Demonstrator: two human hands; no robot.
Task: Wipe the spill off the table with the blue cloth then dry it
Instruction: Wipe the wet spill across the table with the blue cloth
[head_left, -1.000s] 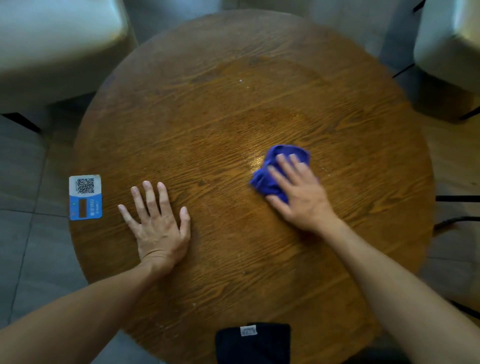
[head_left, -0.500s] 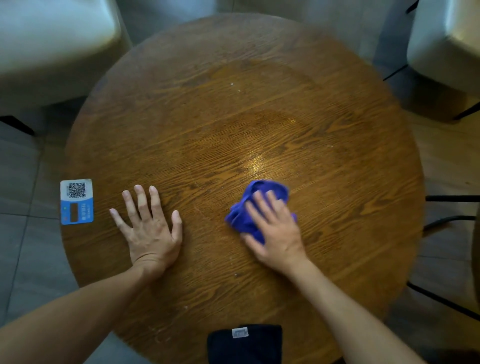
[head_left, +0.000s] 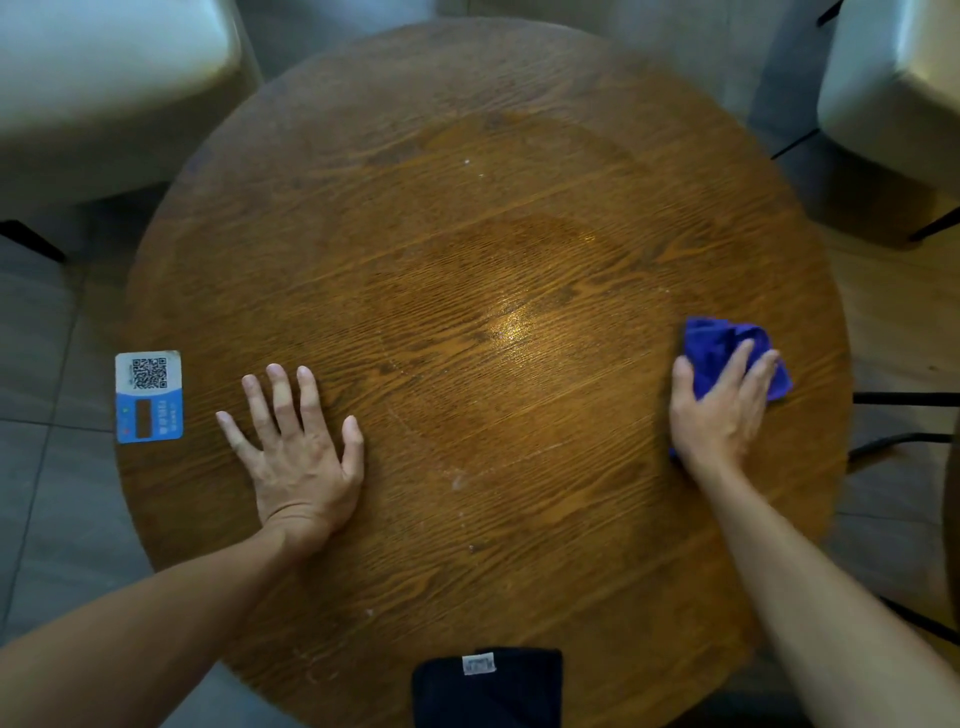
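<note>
A round wooden table fills the view. Its middle carries a darker damp patch with a shiny wet spot. My right hand presses a crumpled blue cloth flat against the table near its right edge. My left hand lies flat on the wood at the left, fingers spread, holding nothing. A folded black cloth with a small white label rests at the table's near edge.
A blue and white QR code sticker sits at the table's left edge. Pale upholstered seats stand at the top left and top right. Black chair legs show to the right over a tiled floor.
My right hand has swept the blue cloth from the table's middle out to the right edge. The left hand has stayed flat in place.
</note>
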